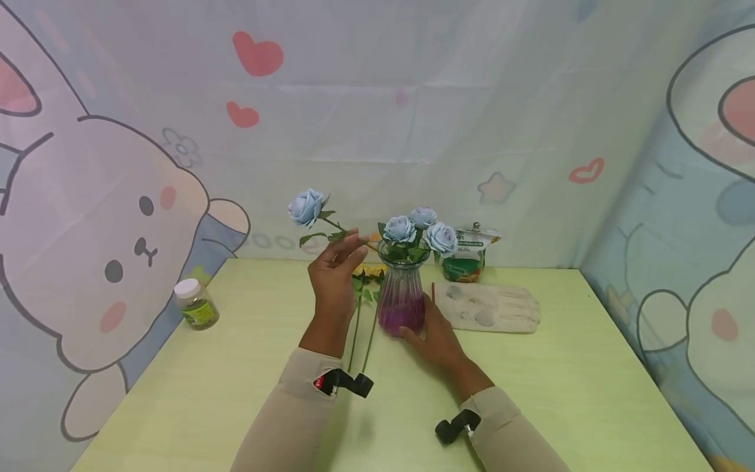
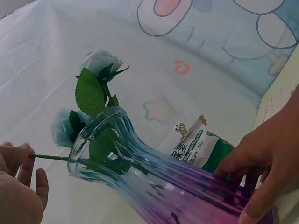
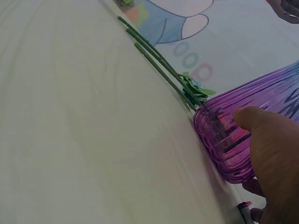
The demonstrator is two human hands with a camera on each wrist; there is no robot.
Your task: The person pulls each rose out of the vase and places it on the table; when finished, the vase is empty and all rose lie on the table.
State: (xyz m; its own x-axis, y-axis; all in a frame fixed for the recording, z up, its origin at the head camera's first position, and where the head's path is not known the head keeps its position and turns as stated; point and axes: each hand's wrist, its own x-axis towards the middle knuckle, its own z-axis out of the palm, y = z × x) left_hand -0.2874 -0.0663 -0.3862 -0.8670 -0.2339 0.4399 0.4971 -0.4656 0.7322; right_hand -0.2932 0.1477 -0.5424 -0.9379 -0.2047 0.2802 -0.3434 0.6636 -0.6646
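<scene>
In the head view, my left hand (image 1: 336, 269) pinches the green stem of a light-blue artificial rose (image 1: 306, 208). The bloom leans out to the upper left, while the stem's other end reaches the mouth of a ribbed glass vase (image 1: 402, 295). That vase shades from clear at the rim to purple at the base. My right hand (image 1: 439, 341) grips its lower part, thumb across the front. Several blue roses (image 1: 400, 229) stand in the vase with their blooms above the rim. The left wrist view shows the stem (image 2: 49, 157) between thumb and fingers at the rim.
Yellow flowers (image 1: 370, 270) lie behind the vase, their green stems (image 3: 156, 58) pointing toward the near edge. A clipped pouch (image 1: 466, 262) stands behind right, near an off-white glove-like cloth (image 1: 495, 308). A white-lidded jar (image 1: 196, 304) stands at the left edge.
</scene>
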